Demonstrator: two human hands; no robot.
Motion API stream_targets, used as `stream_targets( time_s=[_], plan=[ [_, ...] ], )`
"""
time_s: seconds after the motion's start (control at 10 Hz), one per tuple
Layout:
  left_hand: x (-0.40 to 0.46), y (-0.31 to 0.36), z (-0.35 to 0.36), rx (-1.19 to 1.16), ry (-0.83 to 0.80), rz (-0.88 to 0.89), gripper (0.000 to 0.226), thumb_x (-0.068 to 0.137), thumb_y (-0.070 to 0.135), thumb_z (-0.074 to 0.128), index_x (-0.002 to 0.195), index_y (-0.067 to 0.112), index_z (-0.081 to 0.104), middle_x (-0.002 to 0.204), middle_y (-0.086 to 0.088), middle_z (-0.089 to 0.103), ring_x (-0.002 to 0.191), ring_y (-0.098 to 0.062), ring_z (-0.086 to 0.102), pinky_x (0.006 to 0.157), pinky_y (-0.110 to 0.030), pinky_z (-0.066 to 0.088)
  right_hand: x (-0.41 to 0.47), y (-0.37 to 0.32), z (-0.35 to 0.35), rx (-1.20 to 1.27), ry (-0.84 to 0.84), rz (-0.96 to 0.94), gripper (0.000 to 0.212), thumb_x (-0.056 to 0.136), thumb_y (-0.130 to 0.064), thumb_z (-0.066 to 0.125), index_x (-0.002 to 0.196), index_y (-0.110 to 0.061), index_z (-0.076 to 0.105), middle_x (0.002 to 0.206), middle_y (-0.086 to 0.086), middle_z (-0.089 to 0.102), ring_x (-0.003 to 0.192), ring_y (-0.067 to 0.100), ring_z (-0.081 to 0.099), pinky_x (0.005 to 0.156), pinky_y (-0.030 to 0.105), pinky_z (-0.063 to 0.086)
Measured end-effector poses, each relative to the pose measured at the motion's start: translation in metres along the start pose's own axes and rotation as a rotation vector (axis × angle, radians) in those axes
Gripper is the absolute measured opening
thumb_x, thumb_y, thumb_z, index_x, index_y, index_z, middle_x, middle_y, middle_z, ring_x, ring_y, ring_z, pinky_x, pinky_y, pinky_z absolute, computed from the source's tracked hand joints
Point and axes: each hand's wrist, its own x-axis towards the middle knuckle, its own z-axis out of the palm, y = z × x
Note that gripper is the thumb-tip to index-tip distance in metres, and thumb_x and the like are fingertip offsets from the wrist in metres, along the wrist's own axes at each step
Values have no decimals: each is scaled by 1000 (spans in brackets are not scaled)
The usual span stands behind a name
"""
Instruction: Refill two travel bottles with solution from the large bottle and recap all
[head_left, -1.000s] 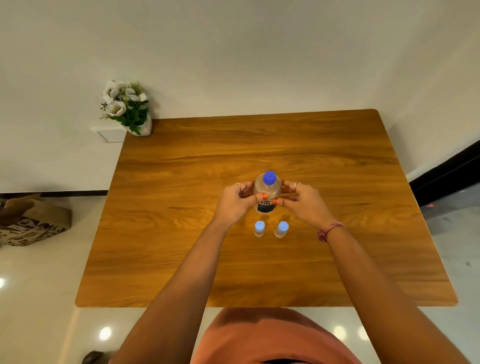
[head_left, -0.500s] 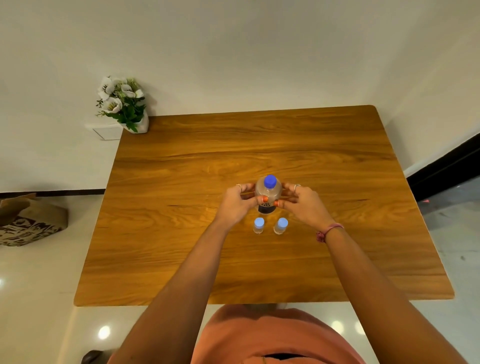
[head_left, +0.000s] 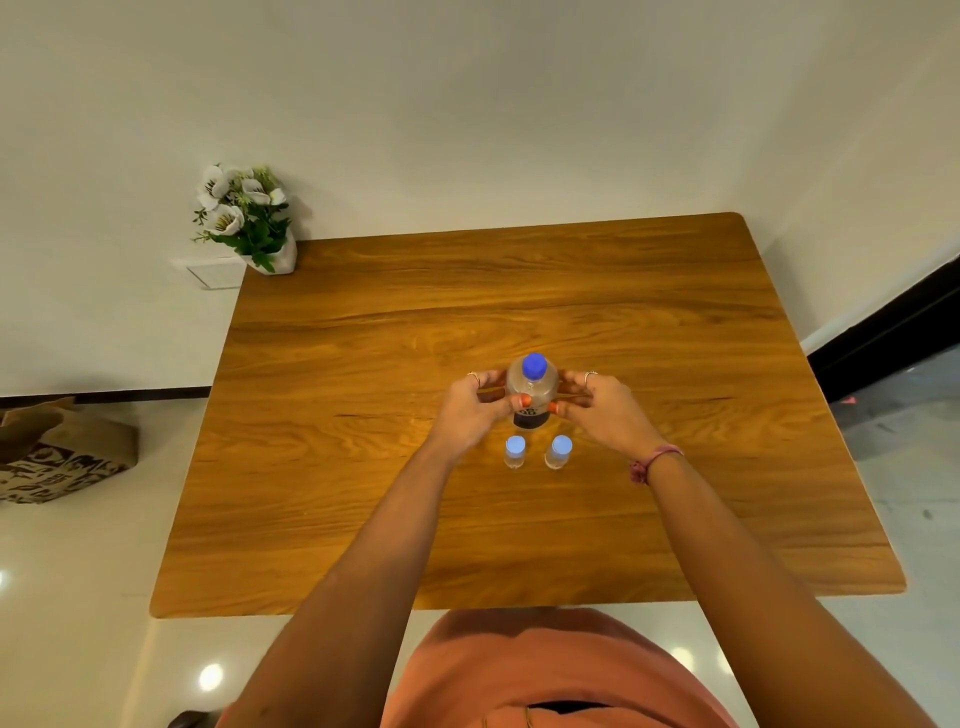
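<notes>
Both hands, left hand and right hand, seemingly clasp the upright large bottle, its cap directly above each grip.

My view is tilting down slightly, so the table is sitting lower in frame; I am seeing nothing moving on it.
</notes>
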Motion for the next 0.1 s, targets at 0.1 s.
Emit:
stream_targets(
  time_s=[0.1],
  plan=[
    [-1, 3, -1, 15, 4, -1, 51, 78, 13, 74, 125, 11, 56, 120, -2, 63, 109, -14, 58, 86, -24, 47, 1, -1, -1, -33, 2, 8, 51, 83, -6, 67, 131, -9, 51, 121, 3, 63, 110, 16, 60, 95, 33, 49]
  ],
)
